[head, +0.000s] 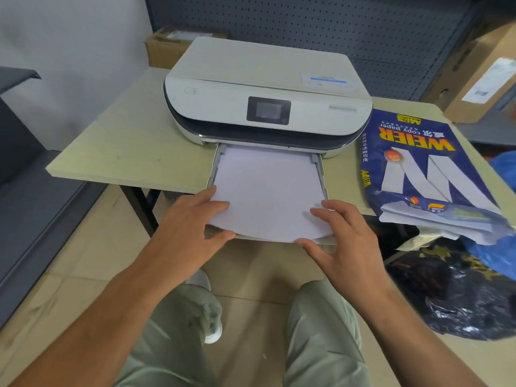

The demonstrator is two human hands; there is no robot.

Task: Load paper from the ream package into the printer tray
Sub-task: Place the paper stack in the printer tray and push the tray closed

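A white printer (pixel 265 88) stands on a pale wooden table (pixel 128 152). Its grey paper tray (pixel 321 171) is pulled out toward me. A stack of white paper (pixel 268 188) lies in the tray, its near end sticking out past the table's front edge. My left hand (pixel 192 222) grips the stack's near left corner, fingers on top and thumb beneath. My right hand (pixel 343 233) holds the near right corner the same way. The blue ream package (pixel 416 163) lies open on the table to the printer's right, with white sheets showing at its near end.
Cardboard boxes sit behind the printer (pixel 164 48) and at the far right (pixel 480 76). A dark pegboard wall (pixel 335 26) backs the table. Black plastic bags (pixel 460 297) and a blue bag (pixel 502 169) lie on the floor at right. A dark shelf (pixel 16 76) stands at left.
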